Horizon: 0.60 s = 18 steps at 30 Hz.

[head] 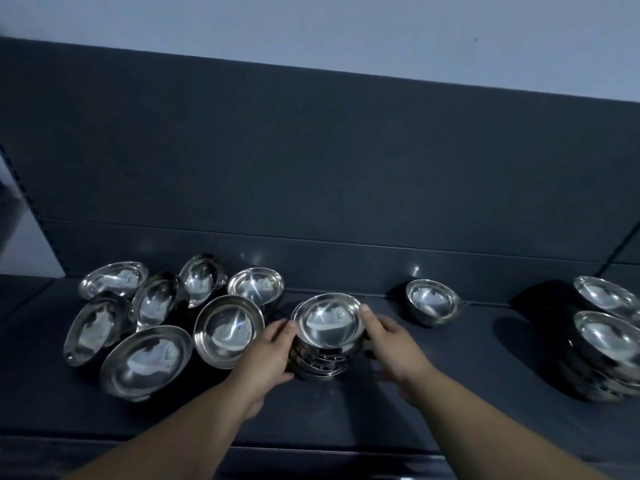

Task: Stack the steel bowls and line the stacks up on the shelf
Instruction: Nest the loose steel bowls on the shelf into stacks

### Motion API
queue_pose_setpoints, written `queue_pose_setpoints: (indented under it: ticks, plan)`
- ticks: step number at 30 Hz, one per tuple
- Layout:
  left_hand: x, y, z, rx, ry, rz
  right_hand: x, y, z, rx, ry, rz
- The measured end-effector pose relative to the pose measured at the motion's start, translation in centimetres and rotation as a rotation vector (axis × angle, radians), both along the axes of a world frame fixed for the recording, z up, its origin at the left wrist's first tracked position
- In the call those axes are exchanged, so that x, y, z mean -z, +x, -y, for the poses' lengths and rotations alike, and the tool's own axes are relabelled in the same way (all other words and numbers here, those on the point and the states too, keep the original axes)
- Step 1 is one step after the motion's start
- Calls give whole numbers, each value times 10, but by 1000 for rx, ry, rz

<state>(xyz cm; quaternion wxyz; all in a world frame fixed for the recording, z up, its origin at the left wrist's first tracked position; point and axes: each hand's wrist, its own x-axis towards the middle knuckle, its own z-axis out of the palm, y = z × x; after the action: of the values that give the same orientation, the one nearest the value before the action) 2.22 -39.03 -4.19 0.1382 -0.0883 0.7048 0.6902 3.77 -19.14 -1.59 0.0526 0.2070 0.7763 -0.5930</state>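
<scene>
A stack of steel bowls [327,329] stands in the middle of the dark shelf [450,393]. My left hand [272,351] holds its left side with the thumb near the top rim. Across from it, my right hand [391,342] holds the right side, thumb on the rim. Several loose steel bowls [145,362] lie scattered on the left, some tipped on their sides. One single bowl [433,301] sits upright to the right of the stack. Two more stacks [604,344] stand at the far right, one behind the other.
The dark back panel [311,168] of the shelf rises right behind the bowls. The shelf's front edge [311,448] runs below my forearms. A perforated upright [20,188] borders the left end. Bare shelf lies between the single bowl and the right stacks.
</scene>
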Motion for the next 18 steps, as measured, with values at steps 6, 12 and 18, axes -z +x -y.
queue_pose_setpoints:
  ticks: [6, 12, 18]
  plan:
    - [5, 3, -12, 44, 56, -1, 4, 25, 10, 5, -357, 72]
    - [6, 17, -54, 104, 86, -31, -2, 48, -24, 117, -358, -7]
    - [0, 25, -130, 206, 97, -42, -14, 75, -95, 196, -365, -76]
